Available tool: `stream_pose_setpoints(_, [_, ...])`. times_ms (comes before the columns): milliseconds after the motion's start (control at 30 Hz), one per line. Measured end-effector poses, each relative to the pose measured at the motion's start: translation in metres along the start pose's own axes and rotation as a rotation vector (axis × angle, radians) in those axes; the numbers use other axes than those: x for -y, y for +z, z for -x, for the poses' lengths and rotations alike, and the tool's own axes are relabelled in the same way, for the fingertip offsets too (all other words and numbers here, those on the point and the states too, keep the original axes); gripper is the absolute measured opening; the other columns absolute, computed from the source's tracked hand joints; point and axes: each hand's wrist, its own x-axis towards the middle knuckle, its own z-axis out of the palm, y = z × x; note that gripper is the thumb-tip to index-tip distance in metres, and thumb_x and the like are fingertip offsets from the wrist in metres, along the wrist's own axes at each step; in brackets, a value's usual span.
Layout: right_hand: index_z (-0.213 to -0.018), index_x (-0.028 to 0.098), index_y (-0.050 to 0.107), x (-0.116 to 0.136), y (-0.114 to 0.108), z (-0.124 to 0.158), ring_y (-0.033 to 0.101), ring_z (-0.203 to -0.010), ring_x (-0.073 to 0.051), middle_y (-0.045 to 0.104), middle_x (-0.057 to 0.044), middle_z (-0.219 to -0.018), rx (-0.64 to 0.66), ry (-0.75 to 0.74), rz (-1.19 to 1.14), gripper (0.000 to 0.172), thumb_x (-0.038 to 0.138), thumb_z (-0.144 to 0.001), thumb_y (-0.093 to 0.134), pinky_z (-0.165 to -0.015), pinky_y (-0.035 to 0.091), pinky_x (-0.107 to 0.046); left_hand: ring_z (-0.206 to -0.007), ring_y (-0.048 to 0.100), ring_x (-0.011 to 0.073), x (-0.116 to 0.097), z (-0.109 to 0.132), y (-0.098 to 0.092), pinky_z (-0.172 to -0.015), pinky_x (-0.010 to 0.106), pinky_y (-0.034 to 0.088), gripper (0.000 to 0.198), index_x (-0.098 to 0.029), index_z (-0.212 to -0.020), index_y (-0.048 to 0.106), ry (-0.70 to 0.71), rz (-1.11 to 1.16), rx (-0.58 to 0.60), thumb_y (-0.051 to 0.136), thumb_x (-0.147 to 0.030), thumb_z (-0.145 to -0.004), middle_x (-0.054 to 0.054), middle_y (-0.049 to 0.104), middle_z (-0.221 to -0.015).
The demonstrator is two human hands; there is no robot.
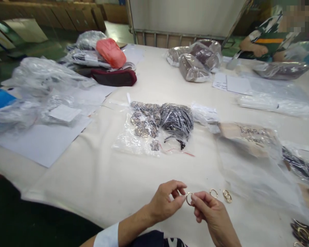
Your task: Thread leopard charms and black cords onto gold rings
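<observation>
A gold metal ring [187,199] is pinched between the thumb and fingers of my right hand [208,207], low in the view near the table's front edge. My left hand [167,200] faces it from the left, fingers bent, with a gap between thumb and index finger. Its thumb tip comes right up to the ring; whether they touch I cannot tell. Just beyond my right hand lie a single gold ring [213,193] and a small cluster of gold rings [227,196] on the white tabletop [134,181].
Ahead lie clear bags of flower-like metal pieces [144,118] and dark curved pieces [177,118]. A labelled plastic bag [252,137] is at right, more rings [302,233] at bottom right. Wrapped pouches [193,67] and a person's hand [259,49] are farther back.
</observation>
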Motion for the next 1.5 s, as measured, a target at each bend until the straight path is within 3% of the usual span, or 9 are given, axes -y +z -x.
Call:
stream_pose_setpoints(200, [-0.070, 0.015, 0.067, 0.004, 0.017, 0.005, 0.049, -0.046, -0.010, 0.057, 0.000, -0.051, 0.056, -0.067, -0.019, 0.033, 0.048, -0.066, 0.073, -0.045, 0.041, -0.021, -0.048, 0.048, 0.0057, -0.007, 0.005, -0.011, -0.046, 0.017, 0.040, 0.022, -0.009, -0.075, 0.063, -0.408, 0.527, 0.007, 0.063, -0.031, -0.074, 0.001, 0.060, -0.062])
stream_pose_setpoints(367, [-0.085, 0.019, 0.070, 0.006, 0.020, 0.008, 0.054, -0.053, -0.012, 0.064, -0.002, -0.070, 0.153, -0.089, -0.125, 0.030, 0.043, -0.067, 0.074, -0.050, 0.046, -0.025, -0.041, 0.048, 0.0051, -0.012, 0.005, -0.020, -0.040, 0.016, 0.038, 0.024, -0.009, -0.070, 0.062, -0.492, 0.686, 0.018, 0.067, -0.032, -0.069, 0.002, 0.061, -0.057])
stream_pose_setpoints(500, [-0.095, 0.027, 0.070, 0.010, 0.019, 0.013, 0.058, -0.062, -0.016, 0.066, -0.002, -0.080, 0.167, -0.319, 0.086, 0.024, 0.038, -0.073, 0.069, -0.062, 0.050, -0.030, -0.035, 0.048, 0.0052, -0.012, 0.004, -0.023, -0.035, 0.015, 0.034, 0.025, -0.009, -0.068, 0.062, -0.559, 0.789, 0.066, 0.068, -0.033, -0.065, 0.001, 0.061, -0.053])
stream_pose_setpoints(633, [-0.101, 0.031, 0.069, 0.021, 0.011, 0.007, 0.061, -0.076, -0.020, 0.066, -0.004, -0.086, 0.403, -0.572, 0.357, 0.021, 0.028, -0.083, 0.058, -0.069, 0.050, -0.030, -0.031, 0.047, 0.0059, -0.007, 0.002, -0.023, -0.032, 0.015, 0.031, 0.025, -0.010, -0.064, 0.061, -0.630, 0.824, 0.135, 0.067, -0.033, -0.062, 0.001, 0.060, -0.050])
stream_pose_setpoints(800, [-0.093, 0.030, 0.070, 0.028, 0.003, -0.002, 0.062, -0.075, -0.019, 0.066, -0.003, -0.080, 0.490, -0.675, 0.515, 0.018, 0.022, -0.083, 0.058, -0.068, 0.049, -0.027, -0.031, 0.047, 0.0059, 0.000, 0.004, -0.019, -0.032, 0.016, 0.031, 0.026, -0.009, -0.065, 0.061, -0.652, 0.813, 0.166, 0.065, -0.035, -0.063, 0.001, 0.060, -0.050])
stream_pose_setpoints(1033, [-0.091, 0.023, 0.069, 0.007, 0.023, 0.005, 0.059, -0.063, -0.015, 0.063, -0.001, -0.070, 0.155, -0.287, 0.157, 0.023, 0.039, -0.074, 0.068, -0.062, 0.049, -0.024, -0.045, 0.048, 0.0049, -0.010, 0.002, -0.022, -0.046, 0.017, 0.039, 0.025, -0.010, -0.072, 0.062, -0.455, 0.663, -0.084, 0.066, -0.035, -0.070, 0.001, 0.061, -0.062])
stream_pose_setpoints(1200, [-0.081, 0.018, 0.065, 0.001, 0.039, 0.012, 0.042, -0.037, -0.004, 0.053, 0.004, -0.058, 0.258, 0.054, -0.250, 0.033, 0.050, -0.074, 0.066, -0.033, 0.031, -0.015, -0.046, 0.045, 0.0047, -0.014, 0.002, -0.022, -0.046, 0.018, 0.037, 0.027, -0.010, -0.072, 0.065, -0.323, 0.513, -0.153, 0.065, -0.037, -0.074, 0.000, 0.059, -0.064])
stream_pose_setpoints(1333, [-0.075, 0.019, 0.064, 0.001, 0.045, 0.015, 0.057, -0.054, -0.010, 0.063, -0.002, -0.072, 0.310, 0.119, -0.371, 0.031, 0.049, -0.070, 0.071, -0.046, 0.045, -0.019, -0.054, 0.052, 0.0081, -0.007, 0.007, -0.017, -0.053, 0.019, 0.041, 0.026, -0.011, -0.076, 0.066, -0.323, 0.546, -0.148, 0.064, -0.037, -0.076, 0.001, 0.060, -0.061])
stream_pose_setpoints(1500, [-0.066, 0.016, 0.066, -0.006, 0.043, 0.008, 0.054, -0.053, -0.010, 0.062, -0.002, -0.066, 0.272, 0.032, -0.351, 0.029, 0.044, -0.069, 0.073, -0.051, 0.046, -0.022, -0.055, 0.054, 0.0092, -0.002, 0.007, -0.013, -0.055, 0.021, 0.044, 0.023, -0.011, -0.079, 0.066, -0.338, 0.638, -0.130, 0.065, -0.033, -0.075, 0.002, 0.062, -0.063])
